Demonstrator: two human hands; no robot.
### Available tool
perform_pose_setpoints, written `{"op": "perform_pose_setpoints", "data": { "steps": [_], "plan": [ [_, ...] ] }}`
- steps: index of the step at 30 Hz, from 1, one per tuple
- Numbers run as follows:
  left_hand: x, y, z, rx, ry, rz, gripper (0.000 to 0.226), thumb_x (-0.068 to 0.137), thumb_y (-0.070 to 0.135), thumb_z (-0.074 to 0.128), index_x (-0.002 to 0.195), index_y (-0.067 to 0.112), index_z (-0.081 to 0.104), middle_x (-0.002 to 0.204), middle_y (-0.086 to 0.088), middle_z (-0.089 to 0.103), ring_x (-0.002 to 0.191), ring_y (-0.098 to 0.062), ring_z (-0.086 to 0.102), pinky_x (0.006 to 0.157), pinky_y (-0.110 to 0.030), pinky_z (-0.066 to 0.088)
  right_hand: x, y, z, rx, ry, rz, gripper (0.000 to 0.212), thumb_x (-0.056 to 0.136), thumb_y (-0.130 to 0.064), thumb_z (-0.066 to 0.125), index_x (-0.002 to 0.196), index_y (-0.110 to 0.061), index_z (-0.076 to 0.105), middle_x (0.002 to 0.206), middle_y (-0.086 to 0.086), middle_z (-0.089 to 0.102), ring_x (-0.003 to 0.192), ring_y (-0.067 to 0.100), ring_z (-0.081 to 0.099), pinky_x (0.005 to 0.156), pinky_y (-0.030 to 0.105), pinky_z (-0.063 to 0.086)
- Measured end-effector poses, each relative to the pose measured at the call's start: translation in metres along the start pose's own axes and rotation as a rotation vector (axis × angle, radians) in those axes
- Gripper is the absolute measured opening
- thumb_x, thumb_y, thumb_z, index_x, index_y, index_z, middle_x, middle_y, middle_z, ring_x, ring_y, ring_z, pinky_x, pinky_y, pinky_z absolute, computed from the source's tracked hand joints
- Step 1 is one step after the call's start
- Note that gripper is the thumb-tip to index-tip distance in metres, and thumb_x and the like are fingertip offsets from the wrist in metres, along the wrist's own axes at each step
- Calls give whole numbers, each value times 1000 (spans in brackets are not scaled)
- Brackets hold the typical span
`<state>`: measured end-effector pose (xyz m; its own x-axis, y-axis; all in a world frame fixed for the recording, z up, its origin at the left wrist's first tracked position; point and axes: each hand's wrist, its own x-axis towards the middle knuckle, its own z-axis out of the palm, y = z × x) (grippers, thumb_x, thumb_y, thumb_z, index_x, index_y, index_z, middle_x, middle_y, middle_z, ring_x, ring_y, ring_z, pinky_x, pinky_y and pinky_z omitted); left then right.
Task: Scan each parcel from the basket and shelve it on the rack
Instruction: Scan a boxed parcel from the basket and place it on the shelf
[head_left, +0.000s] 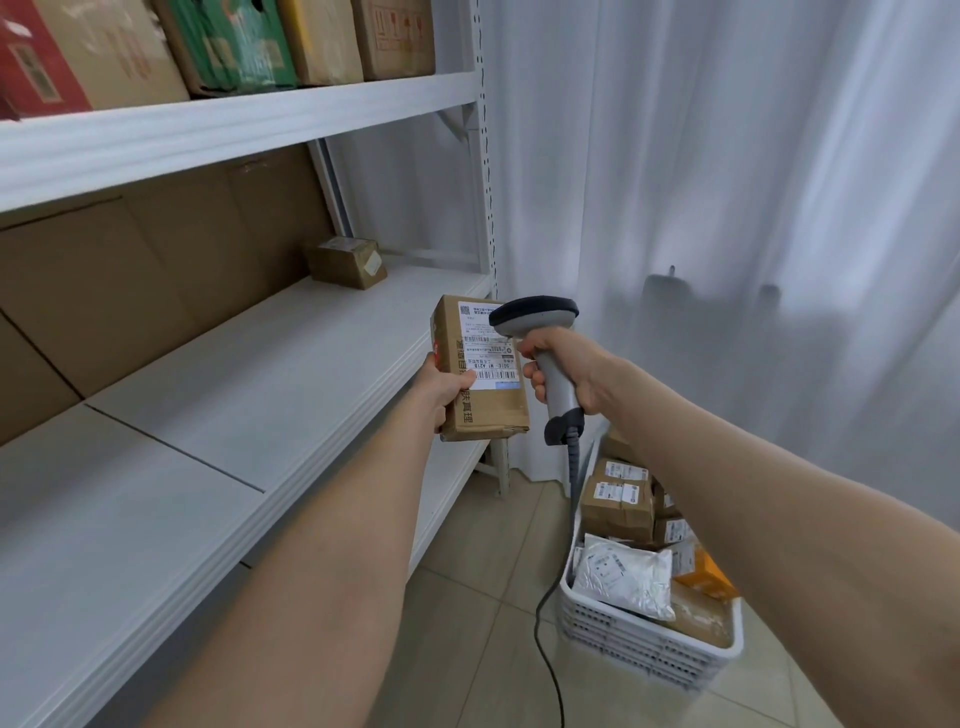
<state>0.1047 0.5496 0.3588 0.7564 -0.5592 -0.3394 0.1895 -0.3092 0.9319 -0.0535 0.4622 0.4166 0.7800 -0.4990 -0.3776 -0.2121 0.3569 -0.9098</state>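
A sheer white curtain (727, 208) is hung down to a beige tiled floor (467, 649). 2 dark, blurred shapes (667, 288) are seen through the curtain, identity not determined.

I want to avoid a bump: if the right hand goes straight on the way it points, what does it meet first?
Probably the parcel that the left hand holds: the scanner in the right hand points at its label, close beside it. Depth between them is unclear.

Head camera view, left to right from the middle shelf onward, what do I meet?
Small brown cardboard box, left hand, labelled brown cardboard parcel, grey handheld barcode scanner, white slatted plastic basket.
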Motion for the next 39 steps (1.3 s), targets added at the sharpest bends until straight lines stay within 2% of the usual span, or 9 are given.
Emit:
{"op": "perform_pose_setpoints", "data": {
  "steps": [6,13,18,24,28,31,34,37,39],
  "plan": [
    [0,8,-25,-1,18,-66,37,91,25,64,125,21,50,92,-3,65,77,-21,61,65,-43,49,16,6,11,164,92,4,9,92,-13,59,98,-6,57,61,6,62,38,9,50,42,19,48],
    [9,27,-78,57,-17,-25,36,81,32,74,109,11,64,82,-2,72,72,-15,68,51,-25,50,45,5,28,275,223,-72,21,89,-16,68,106,-9,59,72,4,57,54,12,52,47,22,50],
    [16,49,-120,164,-174,-10,25,85,27,69,107,16,66,96,-7,74,87,-21,71,76,-32,58,67,3,40,337,301,-142,24,83,-23,76,93,-20,55,85,3,55,69,18,56,58,36,54],
    [21,72,-134,299,-277,-107,29,88,28,63,112,14,61,97,-8,73,78,-19,70,65,-27,57,90,0,43,390,91,-77,55,77,-32,81,123,-10,58,97,9,74,89,31,72,70,45,60],
    [37,89,-133,449,-175,-57,33,87,35,63,115,18,62,105,-8,70,86,-20,67,75,-31,56,112,-9,45,445,14,-2,54,78,-20,81,123,-3,57,93,13,76,80,28,74,58,37,60],
    [70,94,-124,512,147,121,54,85,42,65,133,21,51,132,-6,54,112,-22,55,89,-33,47,140,-18,50,523,82,-7,54,78,-16,80,124,-4,54,100,15,74,82,30,74,64,41,61],
    [98,91,-111,100,473,6,82,79,57,65,143,16,32,142,-8,43,130,-30,41,100,-42,37,173,-30,52,620,128,-7,60,79,-16,80,130,-4,51,116,16,68,100,32,69,71,42,60],
    [122,83,-83,-360,381,-172,73,76,68,62,128,20,43,122,-9,54,127,-35,44,103,-53,38,209,-47,49,674,162,15,65,76,-20,83,130,-2,51,118,16,67,99,32,68,80,42,60],
    [139,81,-59,-536,249,-167,74,77,63,65,132,18,44,133,-14,50,130,-36,42,106,-54,38,230,-55,50,686,142,42,63,75,-20,84,127,-3,52,115,16,68,96,31,69,79,39,60]
  ]
}}
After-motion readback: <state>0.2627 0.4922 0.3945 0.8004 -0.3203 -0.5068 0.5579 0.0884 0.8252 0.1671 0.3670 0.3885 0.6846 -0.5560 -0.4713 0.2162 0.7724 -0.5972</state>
